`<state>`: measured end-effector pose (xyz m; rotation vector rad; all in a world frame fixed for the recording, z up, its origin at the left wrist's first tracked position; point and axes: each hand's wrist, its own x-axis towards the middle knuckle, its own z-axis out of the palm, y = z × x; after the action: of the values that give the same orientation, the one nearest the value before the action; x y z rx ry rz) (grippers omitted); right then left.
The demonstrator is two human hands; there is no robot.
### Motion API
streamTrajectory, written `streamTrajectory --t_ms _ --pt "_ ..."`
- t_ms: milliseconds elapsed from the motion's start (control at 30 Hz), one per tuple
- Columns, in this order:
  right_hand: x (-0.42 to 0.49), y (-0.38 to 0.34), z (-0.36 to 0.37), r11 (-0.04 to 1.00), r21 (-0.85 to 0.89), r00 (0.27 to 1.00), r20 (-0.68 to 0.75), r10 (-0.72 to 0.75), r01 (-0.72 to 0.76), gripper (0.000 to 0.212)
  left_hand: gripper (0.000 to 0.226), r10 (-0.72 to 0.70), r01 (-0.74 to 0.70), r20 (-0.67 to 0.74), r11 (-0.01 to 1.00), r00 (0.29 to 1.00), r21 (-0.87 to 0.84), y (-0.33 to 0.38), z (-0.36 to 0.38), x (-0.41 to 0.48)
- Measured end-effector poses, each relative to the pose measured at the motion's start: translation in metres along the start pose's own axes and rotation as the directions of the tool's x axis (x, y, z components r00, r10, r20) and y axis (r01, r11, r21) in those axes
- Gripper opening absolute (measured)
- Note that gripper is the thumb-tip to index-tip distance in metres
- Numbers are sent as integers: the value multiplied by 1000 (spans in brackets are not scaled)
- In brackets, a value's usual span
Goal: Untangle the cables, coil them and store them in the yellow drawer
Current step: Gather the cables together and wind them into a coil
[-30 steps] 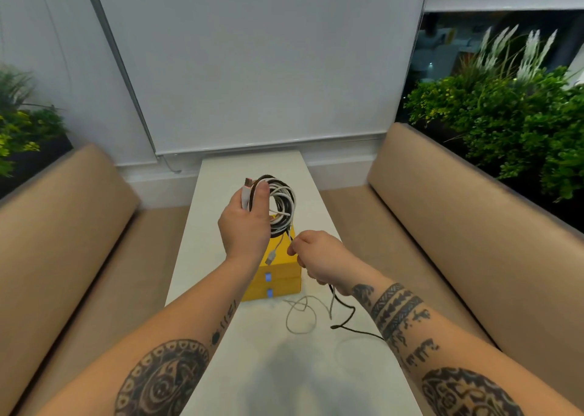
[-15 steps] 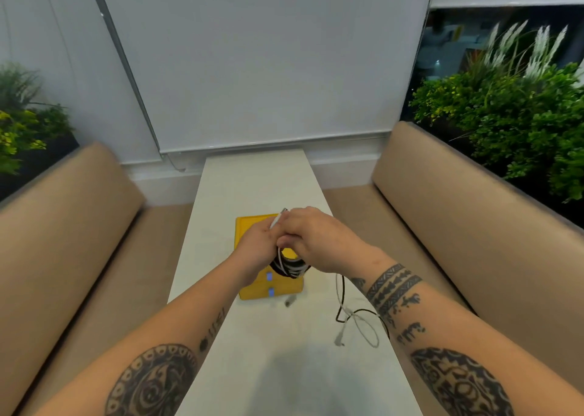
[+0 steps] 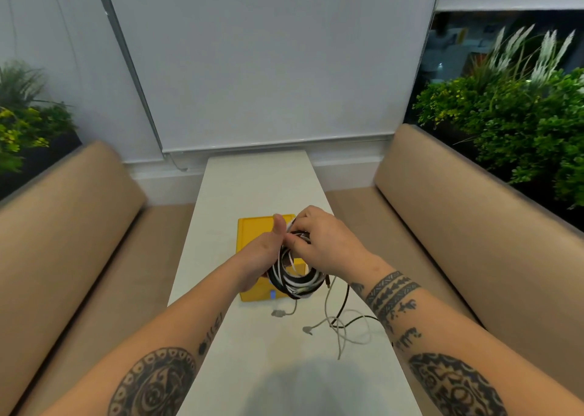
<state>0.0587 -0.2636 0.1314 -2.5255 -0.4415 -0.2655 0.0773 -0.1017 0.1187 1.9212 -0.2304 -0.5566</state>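
Observation:
A bundle of black and white cables point(image 3: 292, 278) hangs in loops just above the yellow drawer box point(image 3: 252, 230), which sits on the middle of the white table point(image 3: 252, 178). My left hand point(image 3: 264, 254) grips the bundle from the left, thumb up. My right hand point(image 3: 319, 242) pinches the top of the same bundle from the right. Loose ends trail onto the table: a white cable point(image 3: 346, 333) with a plug, a black cable point(image 3: 344, 308) and a short grey-tipped end point(image 3: 282, 313). The drawer's front is partly hidden by the cables.
Tan padded benches run along both sides, the left bench point(image 3: 69, 213) and the right bench point(image 3: 458, 200). Green plants point(image 3: 512, 121) stand behind the right bench, others at far left. A white blind covers the wall ahead.
The bundle came down from chest height to just above the drawer. My right hand moved from the dangling ends up onto the bundle. The loose ends now lie further right.

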Motion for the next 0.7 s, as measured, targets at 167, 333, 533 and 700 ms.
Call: streamTrajectory --t_ms 167,333,533,700 --pt "3 3 -7 995 18 993 72 94 -96 30 47 116 -133 162 986 980 96 -9 -2 6" --pt "7 16 -9 977 115 979 118 167 -180 32 104 129 -147 139 981 982 128 -7 -1 6" --pt "10 24 -22 904 325 955 195 224 -279 42 62 103 -114 107 988 989 100 3 -1 1" --pt "10 30 -37 936 249 943 282 177 -250 36 48 133 -140 102 988 986 63 3 3 2"
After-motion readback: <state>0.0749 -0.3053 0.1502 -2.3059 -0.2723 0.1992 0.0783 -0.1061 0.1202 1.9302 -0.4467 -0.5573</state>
